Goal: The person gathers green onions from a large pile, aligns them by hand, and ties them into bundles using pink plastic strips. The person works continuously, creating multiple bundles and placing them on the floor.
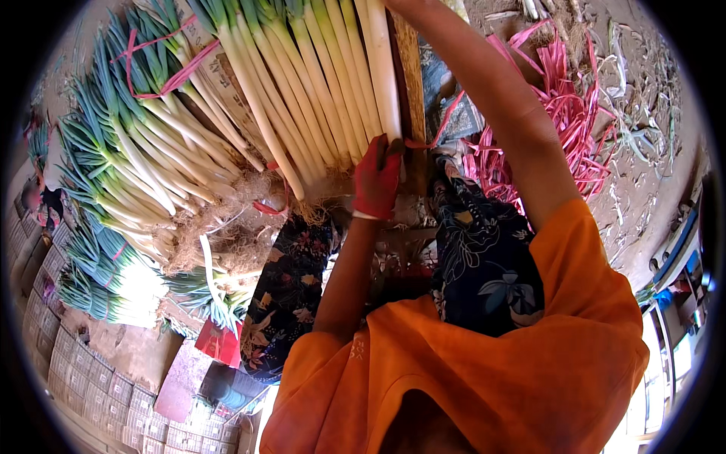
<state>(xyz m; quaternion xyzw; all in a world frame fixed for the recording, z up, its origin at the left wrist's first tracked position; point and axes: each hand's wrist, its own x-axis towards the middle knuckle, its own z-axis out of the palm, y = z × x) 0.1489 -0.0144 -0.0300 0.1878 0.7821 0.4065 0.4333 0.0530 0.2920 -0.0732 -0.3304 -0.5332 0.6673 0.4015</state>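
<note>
A row of long white-stemmed green onions lies side by side before me, leaves away from me and roots towards me. My left hand, in a red glove, has its fingers on the root end of the rightmost thick stalk, by the wooden edge of the rack. My right hand is out of view beyond the top edge; only the bare forearm shows. A pink plastic strip runs from near the left hand to the right. Further left lies a heap of green onions with tangled roots; a pink tie lies over part of it.
An upright wooden board borders the row. A pile of pink plastic strips lies on the soil floor at right. Tied onion bundles and stacked boxes stand at lower left. Another person is at the far left.
</note>
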